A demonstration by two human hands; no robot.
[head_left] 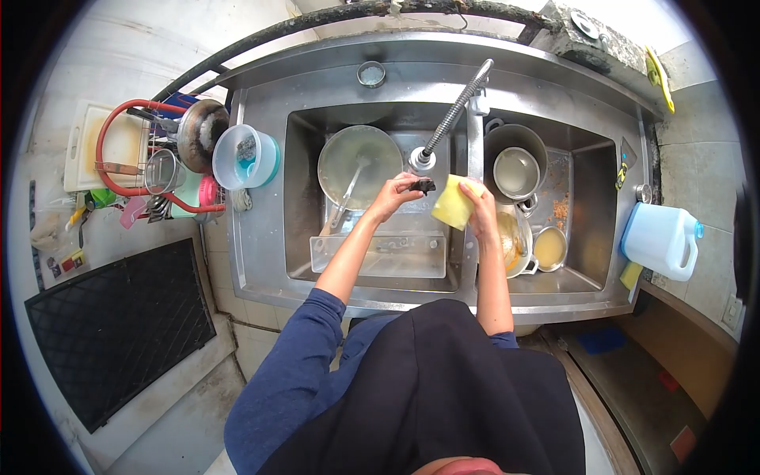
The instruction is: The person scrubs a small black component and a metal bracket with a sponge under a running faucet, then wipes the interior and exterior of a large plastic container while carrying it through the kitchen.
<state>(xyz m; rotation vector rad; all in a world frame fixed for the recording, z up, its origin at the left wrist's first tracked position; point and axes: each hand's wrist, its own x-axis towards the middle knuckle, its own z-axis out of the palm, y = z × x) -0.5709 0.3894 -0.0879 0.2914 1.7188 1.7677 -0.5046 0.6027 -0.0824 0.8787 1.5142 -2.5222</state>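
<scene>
My left hand [390, 198] pinches a small black object [424, 186] whose kind I cannot make out. It is over the left sink basin, just below the spray head [422, 161] of the faucet. My right hand [483, 212] grips a yellow sponge [451, 206] near the divider between the two basins. The sponge and the black object are apart. Under the hands, the left basin holds a large round pan [340, 150] of cloudy water with a spoon [350, 186] in it. A clear rectangular container [380, 261] lies along that basin's front.
Pots [516, 170] and a cup of yellowish liquid [549, 247] fill part of the right basin, beside orange food scraps [560, 207]. A white-blue jug [661, 241] stands at the right. On the left are a plastic tub [237, 158] and a red dish rack [103, 150].
</scene>
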